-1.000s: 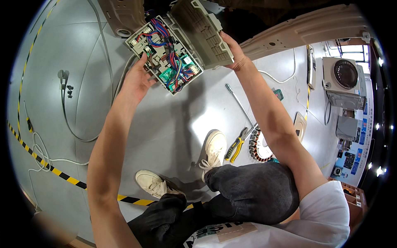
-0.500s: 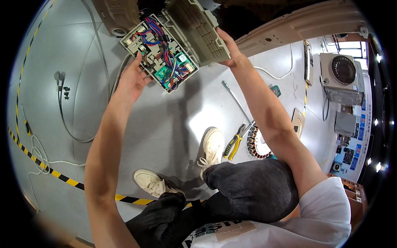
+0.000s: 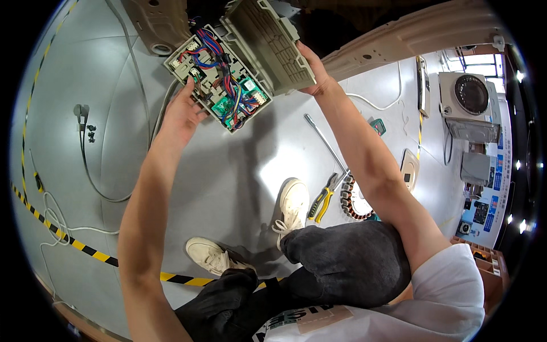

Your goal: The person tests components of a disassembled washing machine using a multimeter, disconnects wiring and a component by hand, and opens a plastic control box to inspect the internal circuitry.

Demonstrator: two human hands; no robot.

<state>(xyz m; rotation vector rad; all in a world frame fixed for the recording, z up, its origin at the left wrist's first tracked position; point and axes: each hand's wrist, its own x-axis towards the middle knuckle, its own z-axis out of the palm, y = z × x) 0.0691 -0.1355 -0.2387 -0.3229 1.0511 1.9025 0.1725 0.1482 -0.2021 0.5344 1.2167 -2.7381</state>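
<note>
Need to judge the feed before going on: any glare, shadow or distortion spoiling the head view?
Head view: bright glare patch on the grey floor; straight edges bow toward the black rim; the open control box with its wires is sharp, shadow under it; windows at right blown out.

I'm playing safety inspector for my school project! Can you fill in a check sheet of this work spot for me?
Surface: grey shiny floor with black-and-yellow striped tape.
Job's things: open control box with a green circuit board and red and blue wires; its beige lid is swung up.
Clutter: yellow-handled pliers, long metal rod tool, copper-wound motor stator.
Hands: left hand supports the box's lower edge; right hand holds the lid.
Cables: grey power cord with plug; white cable loops.
Surroundings: white machine with a round door at right.
</note>
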